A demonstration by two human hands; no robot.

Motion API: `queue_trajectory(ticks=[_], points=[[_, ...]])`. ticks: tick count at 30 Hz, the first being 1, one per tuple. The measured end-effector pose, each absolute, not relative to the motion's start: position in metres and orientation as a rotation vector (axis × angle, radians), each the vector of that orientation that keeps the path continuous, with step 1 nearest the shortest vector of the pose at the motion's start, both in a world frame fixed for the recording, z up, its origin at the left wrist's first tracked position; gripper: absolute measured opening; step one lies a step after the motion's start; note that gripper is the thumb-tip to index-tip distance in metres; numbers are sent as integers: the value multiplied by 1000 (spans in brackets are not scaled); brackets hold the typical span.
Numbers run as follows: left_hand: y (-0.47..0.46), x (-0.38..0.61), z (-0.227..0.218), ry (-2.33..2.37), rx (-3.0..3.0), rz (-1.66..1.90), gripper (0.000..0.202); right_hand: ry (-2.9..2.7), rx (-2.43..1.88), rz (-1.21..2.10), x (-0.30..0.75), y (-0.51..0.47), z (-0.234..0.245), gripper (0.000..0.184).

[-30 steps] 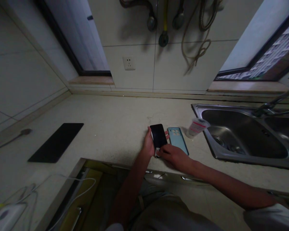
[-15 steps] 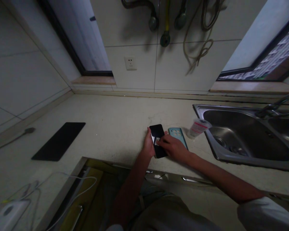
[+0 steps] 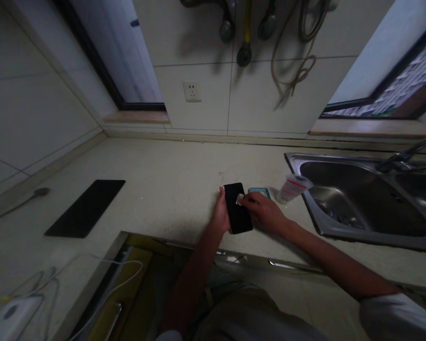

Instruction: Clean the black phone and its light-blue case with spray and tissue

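My left hand point(image 3: 220, 213) grips a black smartphone point(image 3: 240, 219) along its left side, its dark screen facing up. In the fingers of my right hand point(image 3: 266, 212) is a small white wipe point(image 3: 239, 199), pressed against the upper part of the screen. Behind my right hand a teal phone case point(image 3: 260, 190) lies on the counter, mostly covered by the hand. Just right of the case a clear plastic cup point(image 3: 291, 189) with red print leans to one side.
A steel double sink point(image 3: 362, 199) with a faucet point(image 3: 397, 161) fills the right of the counter point(image 3: 177, 175). On the left lie a black mat point(image 3: 87, 208) and a white device point(image 3: 14, 317) with a cable. A socket point(image 3: 192, 91) and pipes are on the wall.
My right hand has slid the wipe up and to the right across the screen. The phone has shifted slightly right, and more of the phone case is now covered.
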State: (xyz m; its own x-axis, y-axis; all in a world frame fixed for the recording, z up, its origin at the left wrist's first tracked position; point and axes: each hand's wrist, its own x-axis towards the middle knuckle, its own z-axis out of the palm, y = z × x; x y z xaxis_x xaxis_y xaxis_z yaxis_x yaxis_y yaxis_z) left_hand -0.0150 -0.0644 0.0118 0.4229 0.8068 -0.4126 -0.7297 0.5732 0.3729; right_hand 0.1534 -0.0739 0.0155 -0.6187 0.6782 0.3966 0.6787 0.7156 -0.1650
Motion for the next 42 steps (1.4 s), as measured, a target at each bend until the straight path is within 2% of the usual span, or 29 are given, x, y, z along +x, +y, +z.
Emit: queue_trajectory(ticks=[4,10,17,27,34,42], points=[[-62,-14,7,581,123,1006,65,-2506,-1074,-24,137,-69,24,34],[-62,-16,7,578,114,1011,67,-2675,-856,21,112,-97,14,20],[-63,-20,6,601,163,1055,70,-2672,-740,40,139,-110,7,23],[-62,-25,3,525,71,1082,71,-2533,-925,252,154,-121,12,18],[-57,-26,-5,540,26,1120,69,-2486,-1015,297,114,-121,20,32],[-58,-28,-5,511,4,1161,71,-2546,-921,140,129,-113,15,30]])
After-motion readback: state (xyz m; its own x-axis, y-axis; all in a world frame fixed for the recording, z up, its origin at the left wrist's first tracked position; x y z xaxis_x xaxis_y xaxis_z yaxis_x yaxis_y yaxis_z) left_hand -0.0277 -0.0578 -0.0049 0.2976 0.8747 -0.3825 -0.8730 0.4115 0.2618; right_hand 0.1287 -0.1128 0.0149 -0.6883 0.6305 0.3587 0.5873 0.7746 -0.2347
